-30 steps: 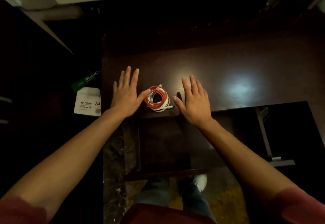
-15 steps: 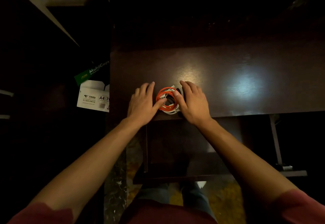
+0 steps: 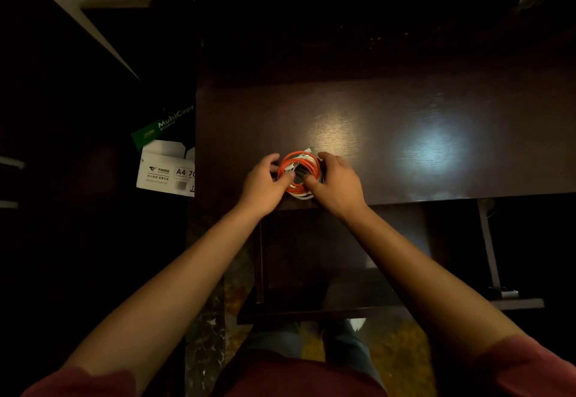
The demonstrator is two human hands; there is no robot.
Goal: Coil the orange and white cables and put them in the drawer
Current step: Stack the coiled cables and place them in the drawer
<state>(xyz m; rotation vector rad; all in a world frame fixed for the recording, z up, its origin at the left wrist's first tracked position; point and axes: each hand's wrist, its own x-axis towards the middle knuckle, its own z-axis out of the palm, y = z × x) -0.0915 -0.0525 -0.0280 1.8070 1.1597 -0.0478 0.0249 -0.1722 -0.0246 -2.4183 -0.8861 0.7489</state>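
An orange cable (image 3: 300, 160) and a white cable (image 3: 301, 194) lie coiled together in one small ring near the front edge of the dark wooden desk (image 3: 405, 135). My left hand (image 3: 265, 183) grips the ring's left side, thumb over the loops. Fingers of my right hand (image 3: 338, 183) curl around the ring's right side. Part of the white cable is hidden under the orange loops and my fingers. Below the desk edge an open dark drawer (image 3: 311, 259) is pulled out toward me.
A white A4 paper box (image 3: 166, 167) and a green paper pack (image 3: 162, 125) sit on the floor left of the desk. A second pulled-out drawer or rail (image 3: 489, 250) is at the right. My legs and shoes (image 3: 355, 323) are below the drawer front.
Both hands closed in from flat on the desk either side of the coil to gripping it. The camera moved closer to the desk.
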